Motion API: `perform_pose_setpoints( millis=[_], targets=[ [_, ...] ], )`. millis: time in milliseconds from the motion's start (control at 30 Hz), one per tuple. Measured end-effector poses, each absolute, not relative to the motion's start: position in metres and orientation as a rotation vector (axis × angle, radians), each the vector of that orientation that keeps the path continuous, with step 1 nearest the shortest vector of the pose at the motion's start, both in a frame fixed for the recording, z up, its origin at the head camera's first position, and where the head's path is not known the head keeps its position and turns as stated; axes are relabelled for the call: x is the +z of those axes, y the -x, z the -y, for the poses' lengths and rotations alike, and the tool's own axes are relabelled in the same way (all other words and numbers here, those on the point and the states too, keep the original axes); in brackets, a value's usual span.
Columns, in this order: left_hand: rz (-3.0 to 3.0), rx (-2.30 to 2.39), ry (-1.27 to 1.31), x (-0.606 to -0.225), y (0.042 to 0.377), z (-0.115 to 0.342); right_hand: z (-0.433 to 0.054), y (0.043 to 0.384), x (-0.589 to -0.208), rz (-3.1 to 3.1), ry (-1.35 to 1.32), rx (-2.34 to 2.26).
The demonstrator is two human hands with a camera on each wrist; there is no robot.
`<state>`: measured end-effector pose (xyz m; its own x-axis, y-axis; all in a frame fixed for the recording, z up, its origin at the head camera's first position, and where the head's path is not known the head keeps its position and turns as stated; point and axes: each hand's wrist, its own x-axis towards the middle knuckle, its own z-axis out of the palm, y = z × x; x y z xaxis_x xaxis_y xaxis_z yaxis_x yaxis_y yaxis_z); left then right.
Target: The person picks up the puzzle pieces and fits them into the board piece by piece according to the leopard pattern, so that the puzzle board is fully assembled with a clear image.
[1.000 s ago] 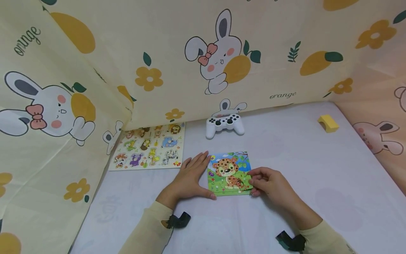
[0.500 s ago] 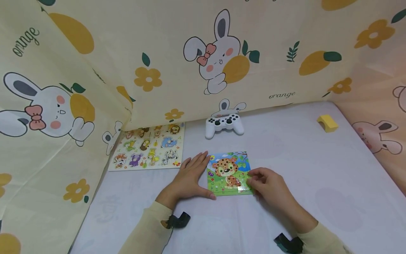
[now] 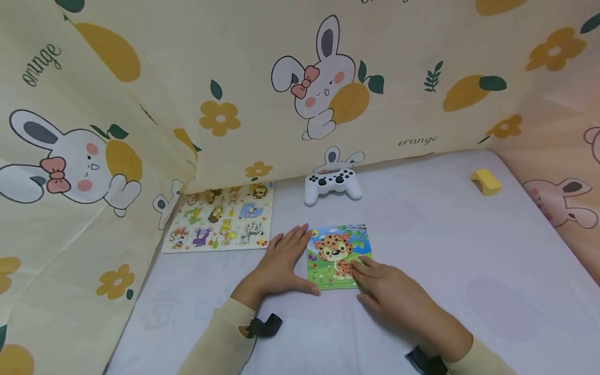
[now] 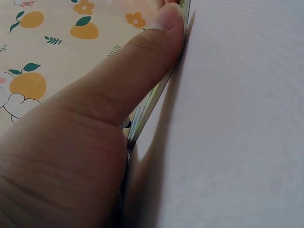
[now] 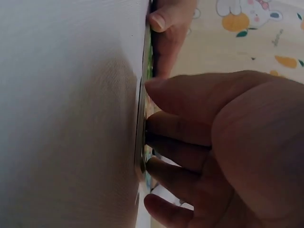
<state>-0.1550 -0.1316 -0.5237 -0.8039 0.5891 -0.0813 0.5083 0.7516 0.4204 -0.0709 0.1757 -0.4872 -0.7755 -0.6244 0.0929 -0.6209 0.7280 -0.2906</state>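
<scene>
A square picture puzzle of a spotted leopard cub (image 3: 330, 255) lies flat on the white table in the head view. My left hand (image 3: 283, 265) rests along its left side, fingers spread, thumb at the lower left corner. In the left wrist view the left thumb (image 4: 137, 61) lies against the board's edge. My right hand (image 3: 391, 289) lies over the puzzle's lower right corner, hiding it, with fingertips on the picture. From the right wrist view, several fingertips of the right hand (image 5: 204, 142) press on the top face, the thumb near the edge.
Behind the puzzle is a white game controller (image 3: 333, 185). A board of animal pictures (image 3: 220, 219) lies to the left, its back edge under the hanging cloth (image 3: 262, 62). Far right on the table (image 3: 436, 219) stands a yellow arch block (image 3: 486, 182).
My right hand has moved left from the puzzle's right edge onto its lower right corner, its pinching fingers now straightened onto the picture. The lifted right-hand piece lies flat. The left hand stays put.
</scene>
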Motion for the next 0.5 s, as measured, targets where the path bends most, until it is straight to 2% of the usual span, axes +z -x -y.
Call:
perform_pose_setpoints(
  millis=[500],
  targets=[
    [-2.695, 0.599, -0.824, -0.539, 0.156, 0.131, -0.182, 0.068, -0.504, -2.612, 0.837, -0.695]
  ],
)
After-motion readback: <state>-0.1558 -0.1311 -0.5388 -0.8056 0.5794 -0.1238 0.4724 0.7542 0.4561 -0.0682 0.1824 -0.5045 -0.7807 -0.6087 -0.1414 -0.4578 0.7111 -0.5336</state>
